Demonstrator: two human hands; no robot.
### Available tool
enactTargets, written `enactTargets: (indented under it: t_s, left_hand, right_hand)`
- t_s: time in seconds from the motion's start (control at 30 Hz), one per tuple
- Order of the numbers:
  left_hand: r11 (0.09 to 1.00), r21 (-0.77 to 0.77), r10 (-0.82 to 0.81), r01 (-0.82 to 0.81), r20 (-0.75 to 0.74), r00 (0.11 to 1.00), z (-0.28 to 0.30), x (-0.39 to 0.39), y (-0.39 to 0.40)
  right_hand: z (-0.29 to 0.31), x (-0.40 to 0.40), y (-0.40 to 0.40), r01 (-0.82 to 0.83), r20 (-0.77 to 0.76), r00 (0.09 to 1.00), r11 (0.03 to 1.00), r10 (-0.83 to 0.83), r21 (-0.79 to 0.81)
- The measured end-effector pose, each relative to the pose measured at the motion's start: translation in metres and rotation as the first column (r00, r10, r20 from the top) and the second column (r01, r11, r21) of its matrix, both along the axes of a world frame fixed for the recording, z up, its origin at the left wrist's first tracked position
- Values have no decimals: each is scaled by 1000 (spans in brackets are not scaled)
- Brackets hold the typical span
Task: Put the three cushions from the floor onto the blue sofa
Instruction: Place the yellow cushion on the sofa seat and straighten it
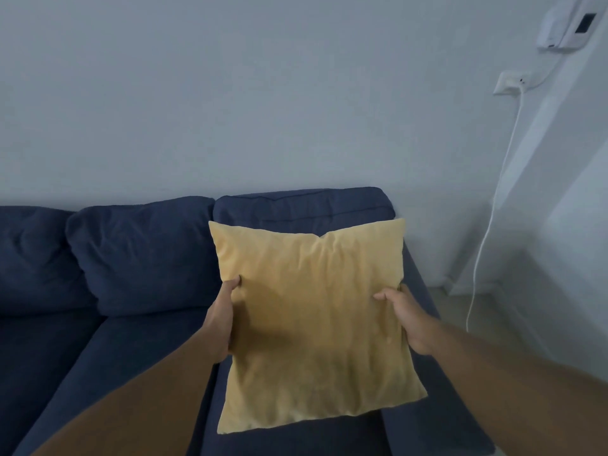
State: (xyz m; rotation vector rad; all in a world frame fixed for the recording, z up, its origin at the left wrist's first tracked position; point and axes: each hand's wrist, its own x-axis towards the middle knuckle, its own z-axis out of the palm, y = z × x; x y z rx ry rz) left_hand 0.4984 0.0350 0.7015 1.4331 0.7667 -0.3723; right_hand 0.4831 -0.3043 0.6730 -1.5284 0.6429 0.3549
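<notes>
Cushion in hand: you are holding a yellow cushion (316, 320) with both hands, face toward you and tilted back, over the right end of the blue sofa (138, 258).
Left hand: your left hand (221, 319) is gripping the cushion's left edge; the thumb is pressing into the front face, and the fingers are wrapping behind the fabric, out of sight.
Right hand: your right hand (406, 315) is clamping the right edge; the fingers (383, 296) are curling onto the front face and denting it slightly.
Cushion position: its top edge is overlapping the rightmost back cushion (302, 205); the lower corner is hanging in front of the seat. You cannot tell whether any part is already resting on the seat or against the backrest.
Step in hand: by the look of it, you are bringing this cushion in to set it at the right end, near the armrest.
Done so far: no other loose cushion is showing on the visible stretch of sofa, so this is probably the first of the three, though the far left end is cut off.
Left to do: you are not yet letting go of this one. The floor is mostly out of view, so the remaining cushions are not showing.
Surroundings: a white cable (490, 218) is hanging down the wall, well apart from the sofa.
</notes>
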Motion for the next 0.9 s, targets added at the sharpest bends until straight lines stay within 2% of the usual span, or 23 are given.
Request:
enactTargets:
  t_s: [0.27,0.53,0.9]
  left_hand:
    - [997,3,78,-78,-62,995,-58,78,-25]
    - [995,-33,86,-91,-149,985,-115,126,-30]
    - [994,-67,77,-88,-155,985,-164,194,12]
  right_hand:
    - [-59,85,-22,1,-99,995,999,3,40]
    - [-120,126,-14,69,-125,990,996,-62,53]
    - [-160,182,20,66,-158,985,998,-62,22]
